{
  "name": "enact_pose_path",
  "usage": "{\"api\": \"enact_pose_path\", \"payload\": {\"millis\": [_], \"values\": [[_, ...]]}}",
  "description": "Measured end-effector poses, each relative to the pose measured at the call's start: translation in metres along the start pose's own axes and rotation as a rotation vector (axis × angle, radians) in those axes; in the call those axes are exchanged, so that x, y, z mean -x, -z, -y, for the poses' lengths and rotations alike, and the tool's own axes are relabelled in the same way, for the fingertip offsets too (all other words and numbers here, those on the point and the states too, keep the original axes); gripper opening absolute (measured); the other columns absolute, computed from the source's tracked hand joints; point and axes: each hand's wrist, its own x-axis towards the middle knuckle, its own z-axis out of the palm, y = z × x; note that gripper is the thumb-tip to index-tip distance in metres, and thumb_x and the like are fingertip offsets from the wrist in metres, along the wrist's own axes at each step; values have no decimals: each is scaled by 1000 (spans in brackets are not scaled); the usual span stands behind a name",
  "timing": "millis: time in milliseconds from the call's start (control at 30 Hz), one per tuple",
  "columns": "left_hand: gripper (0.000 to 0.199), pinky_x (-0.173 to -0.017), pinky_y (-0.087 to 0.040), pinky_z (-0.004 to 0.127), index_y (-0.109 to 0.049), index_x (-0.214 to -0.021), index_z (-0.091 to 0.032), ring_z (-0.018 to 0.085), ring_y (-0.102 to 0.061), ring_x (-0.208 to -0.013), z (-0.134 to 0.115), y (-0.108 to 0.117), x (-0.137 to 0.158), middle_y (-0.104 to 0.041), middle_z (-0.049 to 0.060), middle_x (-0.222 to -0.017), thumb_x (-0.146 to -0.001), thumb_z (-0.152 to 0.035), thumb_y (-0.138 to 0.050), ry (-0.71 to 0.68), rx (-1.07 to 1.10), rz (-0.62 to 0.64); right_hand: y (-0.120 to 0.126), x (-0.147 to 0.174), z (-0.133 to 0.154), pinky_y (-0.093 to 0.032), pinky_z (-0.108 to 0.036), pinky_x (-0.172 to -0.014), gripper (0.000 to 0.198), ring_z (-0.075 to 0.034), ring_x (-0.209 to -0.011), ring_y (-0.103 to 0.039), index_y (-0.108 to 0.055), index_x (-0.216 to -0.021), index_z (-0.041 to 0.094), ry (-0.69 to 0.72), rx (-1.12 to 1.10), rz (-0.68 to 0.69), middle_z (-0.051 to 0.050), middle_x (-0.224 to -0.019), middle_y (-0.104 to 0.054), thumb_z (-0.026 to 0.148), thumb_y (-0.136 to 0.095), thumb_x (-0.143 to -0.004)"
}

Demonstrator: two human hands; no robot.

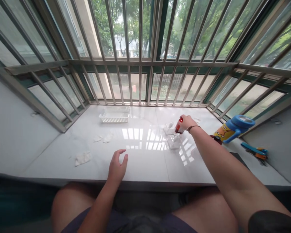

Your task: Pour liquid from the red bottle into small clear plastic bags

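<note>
My right hand [187,122] reaches over the white sill and is closed round a small red bottle [178,127] with a pale label. Close to the bottle stand two small clear containers, one behind [169,128] and one in front [174,141]; whitish contents show in them, too unclear to name. Over the front middle of the sill, my left hand [117,165] holds nothing, its thumb and fingers apart. Left of it lie a crumpled white piece [82,158], tissue-like, and smaller white scraps [107,138].
A white plastic basket [115,115] stands at the back left by the barred window. On the right are a blue and yellow bottle [232,128] with a handle, a blue and orange tool [255,151], and a dark flat thing [239,159] partly behind my right arm.
</note>
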Motion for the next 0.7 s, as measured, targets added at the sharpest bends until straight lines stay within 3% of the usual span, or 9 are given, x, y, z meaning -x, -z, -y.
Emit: {"api": "enact_pose_path", "payload": {"millis": [200,333,533,700], "values": [[33,-105,-60,51,-67,-122,-25,33,-69,-128,11,18,-15,-73,11,-131,-100,-48,-61,8,-39,-94,5,5,65,-53,-35,-80,52,-25,-96,-66,-59,-144,16,176,36,79,-21,-137,-61,45,-65,-101],[36,-108,-60,52,-65,-127,-26,33,-68,-130,5,21,-17,-72,10,-134,-98,-48,-66,-27,-84,-58,2,28,120,-52,-34,-85,47,-26,-99,-69,-63,-139,19,398,34,128,-17,-136,-63,43,-71,-99],[54,-123,-49,56,-58,-139,-26,34,-62,-141,6,18,-24,-67,11,-146,-92,-46,-77,-141,-97,30,-12,99,184,-54,-33,-83,44,-24,-96,-71,-63,-140,24,745,-33,166,-13,-136,-64,37,-72,-99],[52,-125,-48,55,-59,-139,-27,33,-61,-144,-1,19,-21,-65,11,-150,-94,-45,-77,-201,-69,47,-16,168,186,-56,-33,-76,49,-25,-96,-74,-64,-140,26,897,-95,187,-12,-136,-67,36,-76,-94]]}}
